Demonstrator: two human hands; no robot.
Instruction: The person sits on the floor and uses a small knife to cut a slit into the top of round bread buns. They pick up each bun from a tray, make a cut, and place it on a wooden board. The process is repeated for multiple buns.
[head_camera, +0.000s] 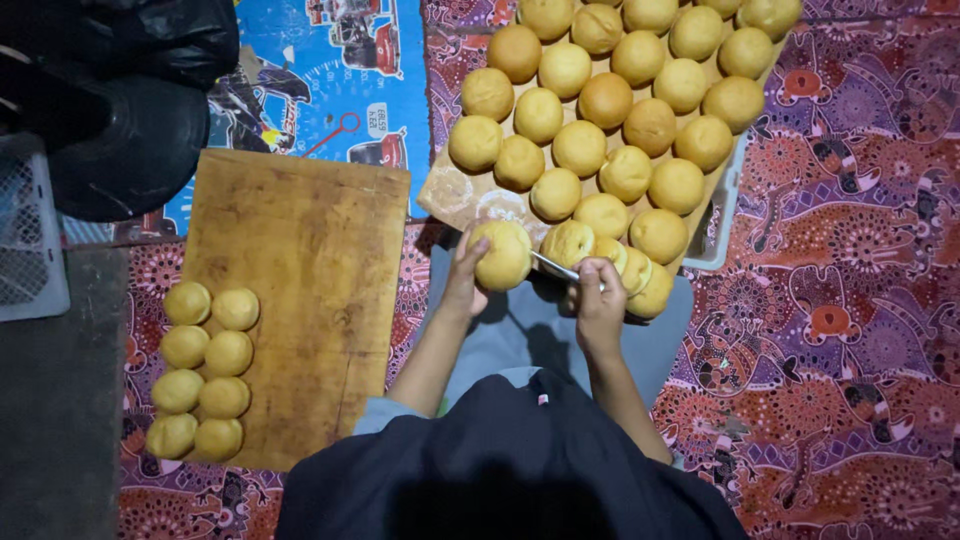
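Fingers of the left hand (467, 272) curl around a round bun (502, 255), held above the lap. Right hand (600, 300) fingers close on a thin knife (553, 265), its tip at the bun. Behind them, a board (450, 195) carries many buns.

Left hand (466, 275) grips one round bun (503, 256), lifted just off the near edge of the tray (728, 215). Right hand (599, 300) closed around a thin metal blade (553, 265), tip pointing at that bun, touching or nearly so. Tray packed with golden buns (610, 100) in tight rows. Wooden board (300, 280) on the person's left: eight buns (203, 370) in two columns at its left edge. Patterned cloth (850, 300) underneath. Black bag (130, 110) top left.
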